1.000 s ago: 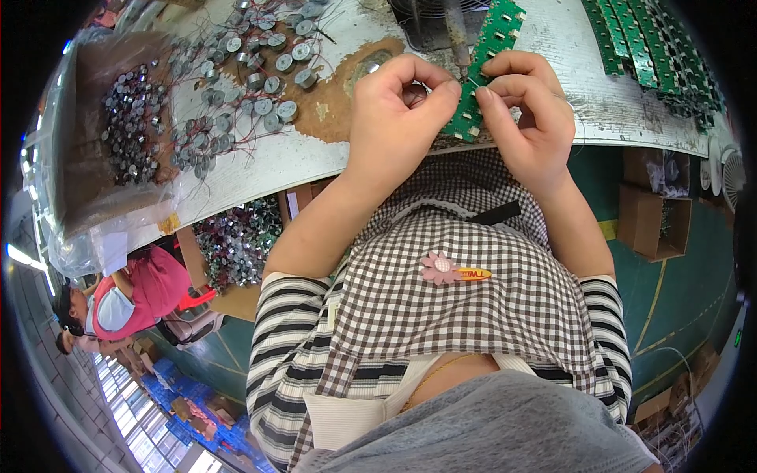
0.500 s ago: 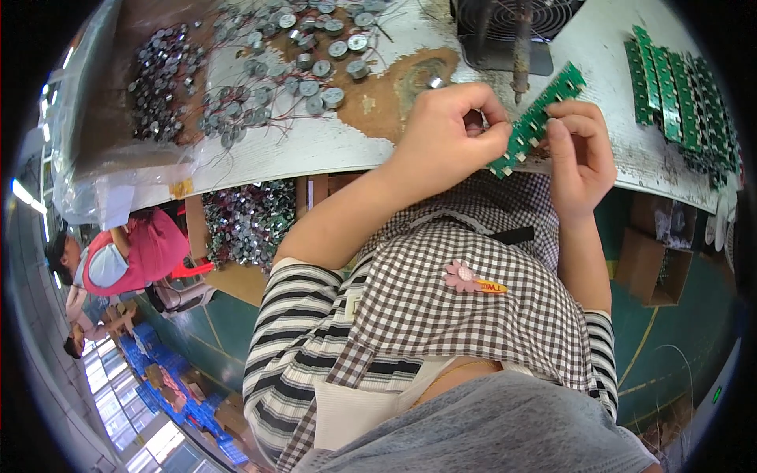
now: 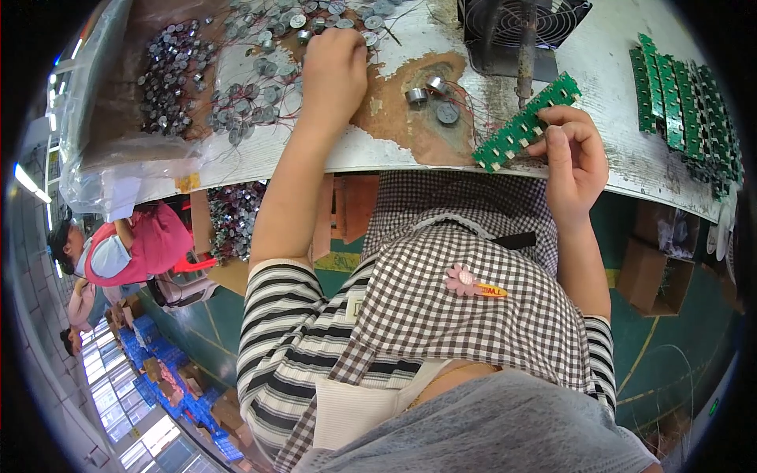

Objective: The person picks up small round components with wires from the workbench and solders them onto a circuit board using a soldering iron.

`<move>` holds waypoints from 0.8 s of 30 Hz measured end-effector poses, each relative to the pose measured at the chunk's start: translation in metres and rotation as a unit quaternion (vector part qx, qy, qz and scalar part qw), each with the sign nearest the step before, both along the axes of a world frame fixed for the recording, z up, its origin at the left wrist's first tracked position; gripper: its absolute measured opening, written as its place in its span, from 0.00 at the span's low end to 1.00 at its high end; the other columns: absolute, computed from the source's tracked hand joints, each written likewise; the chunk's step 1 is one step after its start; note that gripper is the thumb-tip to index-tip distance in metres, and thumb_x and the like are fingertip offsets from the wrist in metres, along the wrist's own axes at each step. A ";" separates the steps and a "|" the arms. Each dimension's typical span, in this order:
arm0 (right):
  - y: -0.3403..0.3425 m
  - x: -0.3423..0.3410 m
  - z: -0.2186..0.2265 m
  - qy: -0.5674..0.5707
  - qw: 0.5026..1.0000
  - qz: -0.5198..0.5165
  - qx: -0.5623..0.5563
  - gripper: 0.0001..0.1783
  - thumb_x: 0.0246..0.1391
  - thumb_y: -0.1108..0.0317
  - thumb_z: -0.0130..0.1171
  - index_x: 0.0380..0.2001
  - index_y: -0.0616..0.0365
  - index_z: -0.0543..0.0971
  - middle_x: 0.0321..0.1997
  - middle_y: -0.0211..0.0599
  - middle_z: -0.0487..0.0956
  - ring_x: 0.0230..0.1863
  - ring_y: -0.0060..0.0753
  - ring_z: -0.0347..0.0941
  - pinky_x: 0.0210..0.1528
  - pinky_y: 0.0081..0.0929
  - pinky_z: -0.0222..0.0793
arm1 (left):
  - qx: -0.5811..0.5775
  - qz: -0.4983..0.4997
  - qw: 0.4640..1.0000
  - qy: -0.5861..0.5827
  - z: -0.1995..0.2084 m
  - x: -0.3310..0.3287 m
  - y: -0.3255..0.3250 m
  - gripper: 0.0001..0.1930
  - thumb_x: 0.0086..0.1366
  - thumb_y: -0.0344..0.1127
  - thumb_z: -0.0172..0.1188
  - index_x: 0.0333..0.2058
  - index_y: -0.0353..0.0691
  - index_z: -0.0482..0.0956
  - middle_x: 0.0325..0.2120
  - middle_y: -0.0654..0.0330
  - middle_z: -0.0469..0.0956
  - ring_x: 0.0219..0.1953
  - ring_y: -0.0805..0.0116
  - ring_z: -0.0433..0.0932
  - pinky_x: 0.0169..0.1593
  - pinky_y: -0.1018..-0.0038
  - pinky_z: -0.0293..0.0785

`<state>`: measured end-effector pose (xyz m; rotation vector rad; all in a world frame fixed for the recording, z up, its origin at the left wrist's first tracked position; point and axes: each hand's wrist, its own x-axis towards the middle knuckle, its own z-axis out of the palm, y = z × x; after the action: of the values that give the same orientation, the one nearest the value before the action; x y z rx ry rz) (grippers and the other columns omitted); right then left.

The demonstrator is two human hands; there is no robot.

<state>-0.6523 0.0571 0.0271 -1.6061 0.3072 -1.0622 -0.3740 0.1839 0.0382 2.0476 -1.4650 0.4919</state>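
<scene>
My right hand point(image 3: 577, 154) grips a long green circuit board strip point(image 3: 520, 126) between thumb and fingers, slanted over the table's front edge. Small pale connectors line the strip. My left hand point(image 3: 335, 75) reaches into the loose pile of small round silver motors with thin wires point(image 3: 276, 67). Its fingers curl downward, and the back of the hand hides their tips and whatever they may hold. Left of the strip lie a few separate motors point(image 3: 447, 113), their wires trailing toward it. A soldering iron point(image 3: 527, 59) hangs point-down just above the strip's upper part.
A black fan point(image 3: 520, 20) stands behind the iron. Several green strips point(image 3: 670, 102) lie in rows at the right. More motors point(image 3: 169, 79) sit in a plastic-lined box at the left. An open carton point(image 3: 654, 264) stands below the table; a person in a red apron point(image 3: 138, 244) is at left.
My left hand has left the strip and moved left and away from me to the motor pile, uncovering motors beside the strip. The strip tilts flatter in my right hand.
</scene>
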 end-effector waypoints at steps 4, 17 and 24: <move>-0.005 -0.004 -0.004 -0.030 0.998 0.055 -0.010 0.03 0.57 0.77 0.50 0.32 0.66 0.67 0.47 0.50 0.70 0.31 0.21 0.71 0.34 0.15 0.72 | -0.144 -0.021 0.923 0.356 0.030 -0.033 0.003 0.07 0.63 0.32 0.55 0.35 0.34 0.74 0.22 0.63 0.74 0.23 0.76 0.72 0.28 0.80 0.67; 0.002 0.004 0.003 0.041 0.992 -0.021 -0.114 0.05 0.50 0.80 0.58 0.29 0.66 0.72 0.41 0.45 0.76 0.28 0.20 0.72 0.28 0.15 0.69 | -0.021 -0.130 0.726 0.676 0.028 -0.126 0.001 0.07 0.62 0.31 0.58 0.33 0.33 0.75 0.22 0.68 0.74 0.23 0.85 0.68 0.25 0.86 0.63; 0.002 -0.002 0.002 0.023 0.996 0.011 -0.083 0.05 0.48 0.80 0.57 0.28 0.65 0.71 0.41 0.47 0.75 0.26 0.19 0.71 0.27 0.14 0.68 | 0.008 -0.094 0.825 0.556 0.026 -0.137 -0.010 0.07 0.60 0.31 0.61 0.30 0.32 0.77 0.20 0.66 0.74 0.22 0.84 0.67 0.24 0.84 0.61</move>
<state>-0.6548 0.0586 0.0293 -1.7789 0.2356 -1.0574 -0.5113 0.1737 0.0637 1.6209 -0.8698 -0.7230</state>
